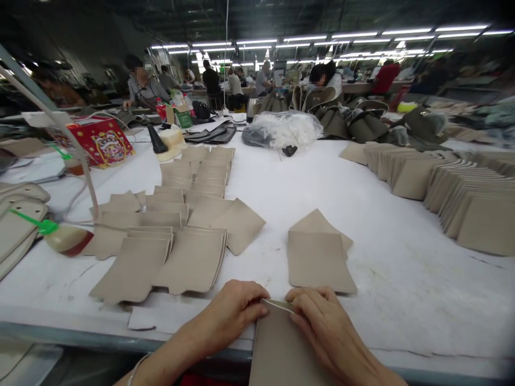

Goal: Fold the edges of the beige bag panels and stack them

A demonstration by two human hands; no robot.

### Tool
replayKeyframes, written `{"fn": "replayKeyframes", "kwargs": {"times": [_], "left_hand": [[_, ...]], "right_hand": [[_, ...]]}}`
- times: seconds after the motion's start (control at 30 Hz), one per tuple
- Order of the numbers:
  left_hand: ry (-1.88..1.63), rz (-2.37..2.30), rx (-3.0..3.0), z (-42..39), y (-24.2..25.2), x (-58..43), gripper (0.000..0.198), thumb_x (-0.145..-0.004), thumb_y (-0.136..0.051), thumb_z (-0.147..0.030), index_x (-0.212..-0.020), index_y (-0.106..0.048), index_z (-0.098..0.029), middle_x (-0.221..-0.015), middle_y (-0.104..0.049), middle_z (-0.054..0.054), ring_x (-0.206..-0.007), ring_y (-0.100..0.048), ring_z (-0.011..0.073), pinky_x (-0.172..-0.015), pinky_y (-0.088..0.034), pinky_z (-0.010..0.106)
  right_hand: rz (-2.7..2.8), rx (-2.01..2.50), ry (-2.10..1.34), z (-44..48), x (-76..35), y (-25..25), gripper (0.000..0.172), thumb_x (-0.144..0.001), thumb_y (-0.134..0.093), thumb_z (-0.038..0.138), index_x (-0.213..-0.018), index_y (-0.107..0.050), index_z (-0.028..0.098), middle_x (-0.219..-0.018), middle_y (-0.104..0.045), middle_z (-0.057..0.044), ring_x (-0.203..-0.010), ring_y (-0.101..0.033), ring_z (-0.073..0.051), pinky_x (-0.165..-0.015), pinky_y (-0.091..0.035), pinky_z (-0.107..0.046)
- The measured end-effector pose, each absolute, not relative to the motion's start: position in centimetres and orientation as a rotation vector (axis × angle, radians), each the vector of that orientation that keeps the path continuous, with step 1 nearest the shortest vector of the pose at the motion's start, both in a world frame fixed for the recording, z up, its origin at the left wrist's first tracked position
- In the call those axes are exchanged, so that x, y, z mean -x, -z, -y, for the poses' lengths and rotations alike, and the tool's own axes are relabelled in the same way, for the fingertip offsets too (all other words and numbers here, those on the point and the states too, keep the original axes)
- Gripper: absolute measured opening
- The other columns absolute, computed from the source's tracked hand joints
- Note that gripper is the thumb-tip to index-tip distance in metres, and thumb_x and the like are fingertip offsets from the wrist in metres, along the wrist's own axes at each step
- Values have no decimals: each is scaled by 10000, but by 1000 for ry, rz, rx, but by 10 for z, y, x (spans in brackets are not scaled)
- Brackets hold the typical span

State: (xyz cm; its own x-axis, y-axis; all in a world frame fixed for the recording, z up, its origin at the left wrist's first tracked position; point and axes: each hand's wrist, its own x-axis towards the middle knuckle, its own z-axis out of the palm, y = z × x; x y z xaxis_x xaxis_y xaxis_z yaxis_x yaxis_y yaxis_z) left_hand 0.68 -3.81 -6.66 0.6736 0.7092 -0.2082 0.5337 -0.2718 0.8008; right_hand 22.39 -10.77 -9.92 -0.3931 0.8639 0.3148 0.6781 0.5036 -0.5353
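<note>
Close to the table's front edge, my left hand (237, 305) pinches the upper left corner of a beige leather-like panel (281, 348). At the opposite upper corner, my right hand (317, 316) is closed on the same panel, thumb and fingers along its top edge. That edge bows slightly and shows a pale line. The lower part of the panel hangs down toward me past the table edge. Just beyond my right hand lie two overlapping loose panels (317, 260). Left of my left hand, overlapping stacks of like panels (193, 260) spread over the white table.
A glue bottle (66, 238) with a green nozzle lies at left near a thin pole. A red box (102, 142), a brush (156, 140) and a plastic-wrapped bundle (284, 128) stand farther back. Rows of panels (475, 198) line the right side. Several people work in the background.
</note>
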Motion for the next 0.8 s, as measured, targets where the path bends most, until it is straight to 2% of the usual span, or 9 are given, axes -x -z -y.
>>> {"fn": "replayKeyframes", "kwargs": {"times": [0.17, 0.27, 0.37, 0.67, 0.8], "left_hand": [[-195, -951, -1940, 36, 64, -10, 174, -840, -560, -188, -815, -731, -163, -763, -673, 5, -739, -579, 136, -657, -352, 201], [-192, -940, -1898, 35, 64, -10, 160, -795, -555, -151, -724, -698, -149, -630, -558, -33, -630, -481, 100, -576, -296, 192], [-206, -934, -1818, 37, 66, -10, 138, -745, -544, -122, -703, -675, -140, -584, -477, -51, -579, -409, 84, -533, -261, 191], [-199, -914, -1679, 42, 66, -9, 112, -704, -531, -99, -697, -636, -137, -569, -423, -62, -561, -361, 79, -507, -241, 194], [-181, -920, -1733, 44, 64, -9, 174, -720, -531, -83, -775, -683, -147, -630, -512, -55, -592, -428, 84, -538, -291, 186]], "right_hand": [[2217, 1320, -452, 110, -224, 102, 194, -1005, -347, 79, -890, -405, 224, -830, -555, 1, -720, -462, -212, -716, -257, -340], [2218, 1329, -445, 109, -223, 103, 211, -1003, -336, 73, -862, -391, 219, -810, -532, 1, -719, -454, -207, -709, -246, -334], [2220, 1316, -434, 108, -221, 101, 212, -994, -344, 66, -850, -378, 218, -804, -523, 4, -717, -452, -200, -703, -235, -330], [2221, 1304, -470, 111, -222, 94, 191, -970, -423, 76, -840, -412, 215, -804, -533, 4, -722, -454, -204, -693, -225, -326], [2231, 1280, -439, 112, -222, 95, 205, -962, -399, 55, -837, -385, 217, -785, -518, 7, -709, -454, -202, -689, -229, -322]]}}
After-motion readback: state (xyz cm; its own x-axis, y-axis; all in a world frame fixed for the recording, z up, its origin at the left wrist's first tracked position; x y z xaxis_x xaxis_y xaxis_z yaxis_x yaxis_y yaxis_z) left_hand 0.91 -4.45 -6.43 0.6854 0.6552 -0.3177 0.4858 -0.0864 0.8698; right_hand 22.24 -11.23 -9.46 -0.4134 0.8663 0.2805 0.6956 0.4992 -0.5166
